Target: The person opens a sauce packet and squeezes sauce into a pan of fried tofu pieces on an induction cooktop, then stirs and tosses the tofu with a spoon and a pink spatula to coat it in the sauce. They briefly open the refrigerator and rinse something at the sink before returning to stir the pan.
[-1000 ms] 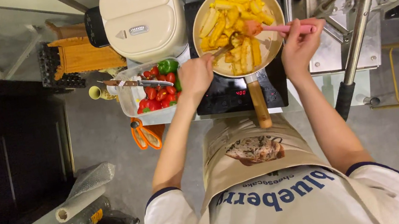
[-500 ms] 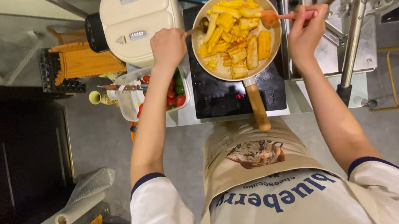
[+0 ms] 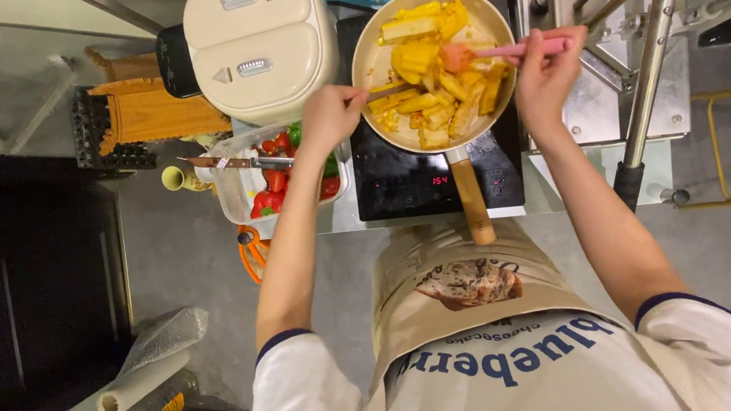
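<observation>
A light frying pan [image 3: 371,66] with a wooden handle sits on a black induction hob [image 3: 401,185], full of yellow fried pieces [image 3: 424,79]. My right hand [image 3: 545,74] grips a pink spatula [image 3: 497,51] whose blade rests among the pieces. My left hand [image 3: 329,115] is closed on a thin wooden utensil [image 3: 387,92] that reaches into the pan's left side.
A cream rice cooker [image 3: 261,36] stands left of the pan. A clear container of red and green vegetables [image 3: 274,181] with a knife [image 3: 231,161] across it sits below it. Orange scissors [image 3: 251,253], a wooden rack [image 3: 146,113] and metal bars [image 3: 656,62] are nearby.
My left hand moved from the vegetable container up to the pan's left rim and now holds a thin utensil in the food. The spatula shifted across the pieces.
</observation>
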